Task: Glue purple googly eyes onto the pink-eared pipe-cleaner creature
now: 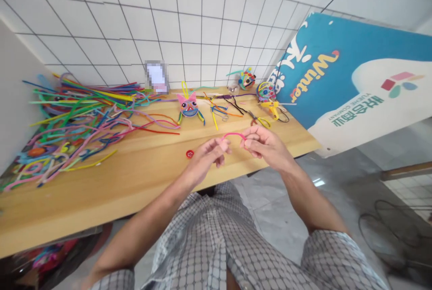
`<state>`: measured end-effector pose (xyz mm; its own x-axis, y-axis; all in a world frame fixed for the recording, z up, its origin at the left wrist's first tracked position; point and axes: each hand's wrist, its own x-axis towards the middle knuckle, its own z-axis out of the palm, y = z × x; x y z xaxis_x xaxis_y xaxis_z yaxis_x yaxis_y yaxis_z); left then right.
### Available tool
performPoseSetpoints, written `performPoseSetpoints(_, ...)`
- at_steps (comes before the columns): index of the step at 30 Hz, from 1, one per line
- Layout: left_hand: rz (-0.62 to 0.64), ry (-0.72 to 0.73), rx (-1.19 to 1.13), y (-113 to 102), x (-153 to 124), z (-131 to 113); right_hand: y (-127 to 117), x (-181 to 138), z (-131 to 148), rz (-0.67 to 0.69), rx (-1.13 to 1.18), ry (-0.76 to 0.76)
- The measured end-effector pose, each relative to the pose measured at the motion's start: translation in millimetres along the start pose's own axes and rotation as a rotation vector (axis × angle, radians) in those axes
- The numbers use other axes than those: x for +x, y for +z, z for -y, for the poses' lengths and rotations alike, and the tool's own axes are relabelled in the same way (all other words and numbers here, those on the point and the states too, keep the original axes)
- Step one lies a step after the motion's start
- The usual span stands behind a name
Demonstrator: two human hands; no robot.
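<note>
Between my two hands a short pink pipe cleaner (234, 133) arches upward, held over the front of the wooden table. My left hand (212, 152) pinches one end of it, and my right hand (262, 143) pinches the other. A red button (190, 154) lies on the table just left of my left hand. Behind my hands sits a pink craft figure (188, 105) with pointed ears, round eyes, a blue mouth and a yellow loop on top. Scissors with yellow handles (261, 121) rest beyond my right hand.
A large heap of coloured pipe cleaners (91, 119) covers the table's left side. A yellow glue gun (272, 109), two decorated balls and loose stems lie toward the back right. A phone (157, 77) leans on the tiled wall. A printed board (357, 87) stands at the right.
</note>
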<state>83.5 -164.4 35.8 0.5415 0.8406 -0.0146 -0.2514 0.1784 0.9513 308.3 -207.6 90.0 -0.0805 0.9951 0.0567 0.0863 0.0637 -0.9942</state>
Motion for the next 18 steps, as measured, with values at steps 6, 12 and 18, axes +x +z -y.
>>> performPoseSetpoints(6,0.043,-0.039,-0.076,0,6,-12,6,-16,-8,-0.077,-0.310,-0.129)
performPoseSetpoints(12,0.063,-0.015,0.103,-10,4,-14,8,-6,-9,-0.135,-0.583,-0.304)
performPoseSetpoints(18,0.083,0.062,0.159,-15,2,-20,6,2,-15,-0.176,-0.667,-0.474)
